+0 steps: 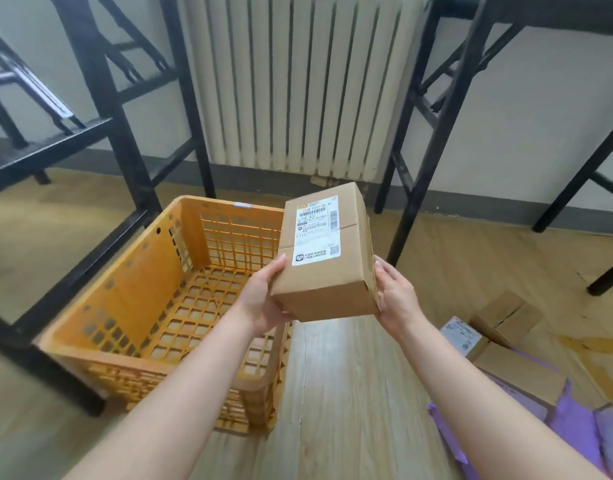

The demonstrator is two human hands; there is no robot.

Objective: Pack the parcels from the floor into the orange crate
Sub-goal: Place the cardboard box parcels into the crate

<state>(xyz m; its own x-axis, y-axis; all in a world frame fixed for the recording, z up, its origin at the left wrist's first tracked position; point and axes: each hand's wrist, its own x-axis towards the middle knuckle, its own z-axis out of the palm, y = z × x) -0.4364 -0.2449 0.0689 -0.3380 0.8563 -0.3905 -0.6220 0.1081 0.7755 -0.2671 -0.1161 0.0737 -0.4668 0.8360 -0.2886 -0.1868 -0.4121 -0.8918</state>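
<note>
Orange crate (135, 289): on the wooden floor, left of centre, lattice bottom in view.

Left hand (263, 299): grips the labelled cardboard box (329, 258) at its near left corner, thumb on top, fingers beneath.

Box: in the air over the crate's right rim, label up.

Right hand (396, 296): clasps its right side.

Suggested: carry left, lower flat into a crate corner, release both hands together.

Cardboard parcels (505, 327) and purple mailers (575, 427): on the floor, right.

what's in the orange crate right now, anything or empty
Empty, as far as shows: the orange crate has a bare lattice floor; the left hand and right hand hold the cardboard box in the air, not inside.
</note>
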